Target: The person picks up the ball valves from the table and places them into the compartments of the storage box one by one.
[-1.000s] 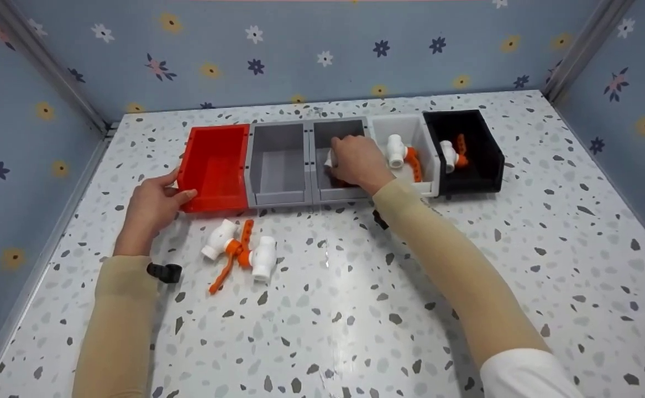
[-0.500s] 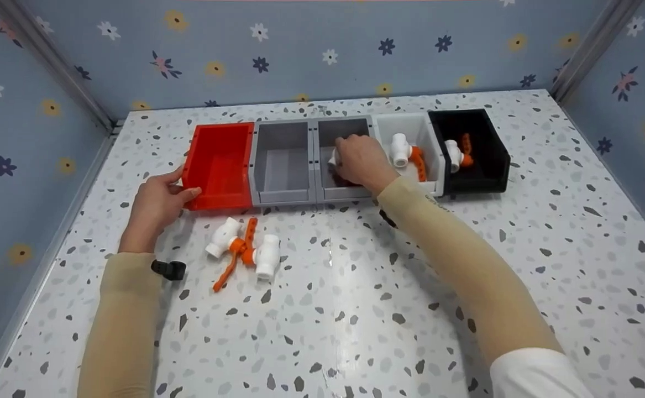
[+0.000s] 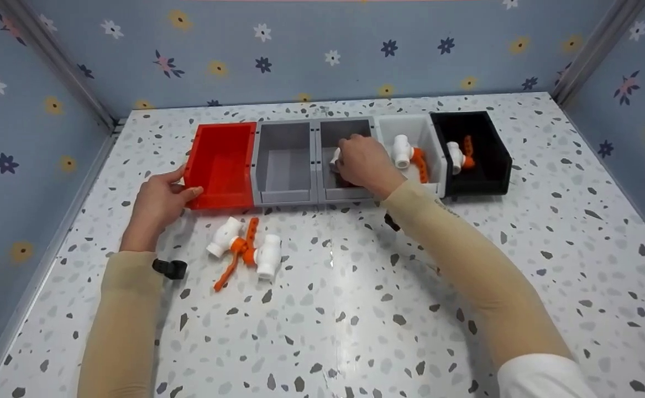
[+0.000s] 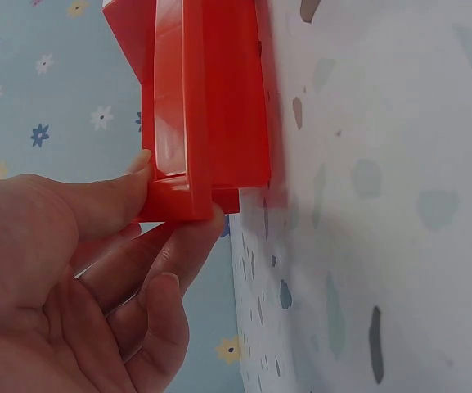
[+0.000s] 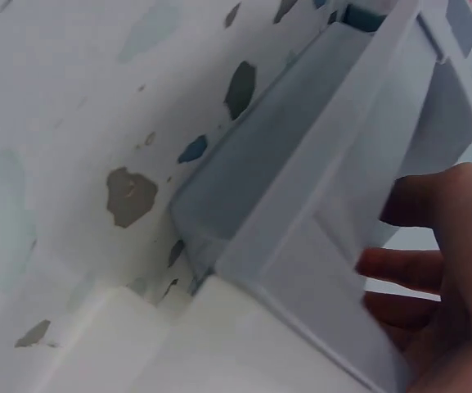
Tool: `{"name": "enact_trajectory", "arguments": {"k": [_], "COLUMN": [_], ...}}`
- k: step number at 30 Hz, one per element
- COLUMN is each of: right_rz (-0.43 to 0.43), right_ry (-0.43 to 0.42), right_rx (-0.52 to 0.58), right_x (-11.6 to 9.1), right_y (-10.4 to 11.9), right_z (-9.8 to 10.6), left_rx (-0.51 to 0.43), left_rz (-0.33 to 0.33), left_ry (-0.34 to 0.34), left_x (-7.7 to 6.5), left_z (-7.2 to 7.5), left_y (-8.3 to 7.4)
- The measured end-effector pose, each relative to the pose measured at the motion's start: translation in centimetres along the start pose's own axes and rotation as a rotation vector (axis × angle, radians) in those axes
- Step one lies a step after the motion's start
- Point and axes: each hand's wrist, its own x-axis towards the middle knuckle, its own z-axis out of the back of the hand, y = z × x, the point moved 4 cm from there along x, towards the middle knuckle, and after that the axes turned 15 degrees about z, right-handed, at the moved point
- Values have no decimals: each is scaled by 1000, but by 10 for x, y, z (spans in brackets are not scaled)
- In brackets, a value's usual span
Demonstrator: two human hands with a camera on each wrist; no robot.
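Note:
My left hand (image 3: 159,204) grips the near left corner of the red bin (image 3: 220,166). In the left wrist view, its thumb lies on one side of the red bin (image 4: 227,98) and fingers on the other. My right hand (image 3: 367,163) reaches into the right-hand grey bin (image 3: 347,194), its fingers curled on a white and orange ball valve (image 3: 335,158), mostly hidden under the hand. From the right wrist, the fingers (image 5: 407,270) show behind the grey bin's wall (image 5: 325,270); the valve is out of sight there. Two more valves (image 3: 267,257) lie touching on the table.
The bins stand joined in a row. Left of the right hand is another grey bin (image 3: 284,166). To its right, a white bin (image 3: 433,190) and a black bin (image 3: 493,160) each hold one valve. Flower-patterned walls (image 3: 300,50) enclose the speckled table (image 3: 322,331).
The head view has shifted slightly. Both hands stay where they were, the left at the red bin and the right in the grey bin; the right forearm moves a little rightward.

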Motion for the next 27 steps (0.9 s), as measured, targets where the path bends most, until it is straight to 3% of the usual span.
{"name": "enact_trajectory", "arguments": {"k": [9,16,27], "right_rz": [-1,-23,-65], "right_ry": [-24,-17,-106], "right_rx": [81,155,219], "right_x": [-15,-27,-64], "right_y": [6,3,-22], "right_z": [20,31,40], "left_rx": [13,20,15], "left_rz": [-30,-4,-6], "left_ry": [-22,-18,-11], "left_x": [-1,-3,-3], "left_z": [0,3,-1], "left_y": [-2,4,-1]}}
